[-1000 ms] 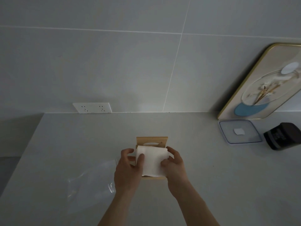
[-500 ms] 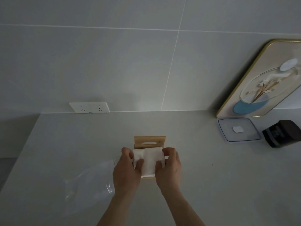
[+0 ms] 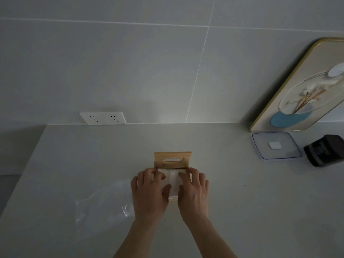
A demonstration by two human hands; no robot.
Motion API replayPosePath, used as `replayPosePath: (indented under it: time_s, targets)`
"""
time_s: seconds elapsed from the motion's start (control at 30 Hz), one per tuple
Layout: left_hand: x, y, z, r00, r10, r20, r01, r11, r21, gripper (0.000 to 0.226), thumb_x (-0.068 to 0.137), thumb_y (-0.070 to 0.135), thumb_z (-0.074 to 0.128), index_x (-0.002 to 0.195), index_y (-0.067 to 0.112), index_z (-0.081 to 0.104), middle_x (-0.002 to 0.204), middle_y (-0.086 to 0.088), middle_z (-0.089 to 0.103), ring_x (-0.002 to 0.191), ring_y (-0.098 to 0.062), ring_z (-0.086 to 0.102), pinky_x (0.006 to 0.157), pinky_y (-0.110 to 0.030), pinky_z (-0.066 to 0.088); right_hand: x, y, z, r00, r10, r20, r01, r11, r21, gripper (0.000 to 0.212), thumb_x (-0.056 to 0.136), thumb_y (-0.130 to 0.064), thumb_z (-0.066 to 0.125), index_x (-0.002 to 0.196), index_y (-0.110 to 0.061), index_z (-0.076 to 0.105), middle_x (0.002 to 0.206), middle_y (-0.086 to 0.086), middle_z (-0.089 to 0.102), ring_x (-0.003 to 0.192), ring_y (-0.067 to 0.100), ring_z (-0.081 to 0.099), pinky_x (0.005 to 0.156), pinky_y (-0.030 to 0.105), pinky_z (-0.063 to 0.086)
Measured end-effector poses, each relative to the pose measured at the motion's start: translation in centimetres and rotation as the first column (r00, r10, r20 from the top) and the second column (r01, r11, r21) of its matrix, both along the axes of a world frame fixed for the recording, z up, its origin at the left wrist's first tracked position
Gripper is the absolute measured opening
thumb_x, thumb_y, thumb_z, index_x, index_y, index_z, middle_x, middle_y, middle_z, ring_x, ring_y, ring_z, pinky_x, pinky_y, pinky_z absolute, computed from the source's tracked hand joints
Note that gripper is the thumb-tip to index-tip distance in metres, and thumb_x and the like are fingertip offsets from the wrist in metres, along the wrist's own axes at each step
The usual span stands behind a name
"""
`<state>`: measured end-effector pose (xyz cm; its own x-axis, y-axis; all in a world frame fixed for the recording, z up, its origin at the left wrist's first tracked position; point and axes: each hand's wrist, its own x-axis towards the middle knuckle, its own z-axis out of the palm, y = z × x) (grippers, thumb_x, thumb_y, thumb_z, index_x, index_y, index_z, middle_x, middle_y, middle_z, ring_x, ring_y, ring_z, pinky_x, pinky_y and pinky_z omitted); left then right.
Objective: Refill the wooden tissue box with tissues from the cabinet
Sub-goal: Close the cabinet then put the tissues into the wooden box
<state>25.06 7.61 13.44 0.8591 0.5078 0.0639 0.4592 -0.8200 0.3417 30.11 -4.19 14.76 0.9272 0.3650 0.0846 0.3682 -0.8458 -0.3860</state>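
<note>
The wooden tissue box (image 3: 172, 165) sits on the pale counter with its slotted lid (image 3: 172, 158) slid back toward the wall. A white stack of tissues (image 3: 172, 180) lies in the box's open top. My left hand (image 3: 149, 190) presses down on the stack's left side, fingers spread flat. My right hand (image 3: 193, 189) presses on the right side the same way. Both thumbs rest on the tissues near the front edge, and the hands hide most of the box's sides.
A crumpled clear plastic wrapper (image 3: 104, 203) lies left of my hands. At the right stand a clear square lid (image 3: 276, 146), a black jar (image 3: 325, 150) and a gold-framed picture (image 3: 305, 86) leaning on the tiled wall. A white double socket (image 3: 103, 118) sits at the wall's base.
The tissue stack has gone down from above the box into its open top. Both hands moved from gripping the stack's sides to pressing flat on it.
</note>
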Motion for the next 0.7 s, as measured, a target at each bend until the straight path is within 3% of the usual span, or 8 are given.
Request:
replayPosePath:
  time_s: [0.1, 0.17, 0.27, 0.33, 0.47, 0.57, 0.7]
  targets:
    - [-0.4, -0.1, -0.7, 0.999, 0.037, -0.039, -0.037, 0.999, -0.016, 0.033, 0.075, 0.042, 0.081, 0.103, 0.025, 0.074, 0.131, -0.009, 0.059, 0.122, -0.034, 0.054, 0.101, -0.050, 0.045, 0.3, -0.3, -0.1, 1.000, 0.009, -0.013, -0.011, 0.996, -0.091, 0.038, 0.072, -0.001, 0.077, 0.107, -0.015, 0.073, 0.124, 0.009, 0.063, 0.110, 0.036, 0.059, 0.086, 0.044, 0.053]
    - [-0.7, 0.1, -0.9, 1.000, 0.019, -0.012, -0.019, 1.000, -0.008, 0.028, 0.082, 0.043, 0.076, 0.103, 0.024, 0.075, 0.132, -0.010, 0.059, 0.122, -0.035, 0.053, 0.100, -0.050, 0.046, 0.5, -0.4, -0.2, 1.000, -0.001, -0.027, -0.001, 0.995, -0.104, 0.043, 0.073, -0.001, 0.076, 0.113, -0.016, 0.072, 0.128, 0.011, 0.061, 0.117, 0.037, 0.057, 0.090, 0.045, 0.053]
    - [-1.0, 0.7, -0.5, 0.995, -0.058, 0.078, 0.059, 0.998, -0.012, 0.019, 0.086, 0.039, 0.064, 0.097, 0.026, 0.072, 0.120, 0.000, 0.062, 0.117, -0.028, 0.054, 0.097, -0.043, 0.045, 0.5, -0.8, -0.5, 1.000, -0.019, -0.011, 0.018, 0.999, -0.045, 0.043, 0.068, 0.003, 0.078, 0.107, -0.012, 0.073, 0.118, 0.014, 0.064, 0.106, 0.037, 0.060, 0.081, 0.044, 0.055]
    - [-1.2, 1.0, 0.2, 0.984, -0.154, 0.087, 0.158, 0.987, -0.037, 0.017, 0.081, 0.039, 0.059, 0.090, 0.030, 0.071, 0.104, 0.010, 0.063, 0.111, -0.023, 0.055, 0.096, -0.036, 0.041, 0.3, -1.3, -0.8, 0.999, 0.012, 0.033, -0.013, 1.000, 0.011, 0.032, 0.068, 0.000, 0.079, 0.096, -0.013, 0.073, 0.106, 0.011, 0.064, 0.094, 0.034, 0.060, 0.074, 0.041, 0.053]
    - [-1.3, 1.5, 1.3, 0.938, -0.346, 0.003, 0.346, 0.937, -0.046, 0.017, 0.070, 0.043, 0.062, 0.083, 0.034, 0.070, 0.087, 0.022, 0.066, 0.109, -0.016, 0.052, 0.104, -0.033, 0.029, -0.1, -2.1, -1.5, 0.986, 0.143, 0.082, -0.145, 0.989, 0.021, 0.005, 0.080, -0.022, 0.075, 0.078, -0.021, 0.071, 0.085, -0.004, 0.063, 0.085, 0.025, 0.055, 0.072, 0.035, 0.047]
    - [-1.0, 1.7, 1.9, 0.914, -0.402, -0.053, 0.399, 0.915, -0.059, 0.010, 0.071, 0.040, 0.070, 0.080, 0.034, 0.071, 0.077, 0.022, 0.068, 0.104, -0.013, 0.057, 0.102, -0.034, 0.026, 0.0, -2.5, -1.6, 0.980, 0.195, 0.047, -0.196, 0.981, 0.012, 0.015, 0.082, -0.038, 0.066, 0.075, -0.027, 0.073, 0.080, -0.011, 0.065, 0.084, 0.021, 0.054, 0.073, 0.032, 0.046]
    - [-0.7, 2.1, 2.1, 0.905, -0.416, -0.093, 0.402, 0.906, -0.135, 0.014, 0.081, 0.037, 0.069, 0.091, 0.034, 0.079, 0.079, 0.020, 0.071, 0.102, -0.009, 0.057, 0.094, -0.028, 0.034, 0.3, -2.8, -1.6, 0.975, 0.222, 0.023, -0.222, 0.975, -0.013, 0.014, 0.075, -0.039, 0.065, 0.075, -0.030, 0.076, 0.078, -0.015, 0.066, 0.080, 0.020, 0.053, 0.070, 0.031, 0.046]
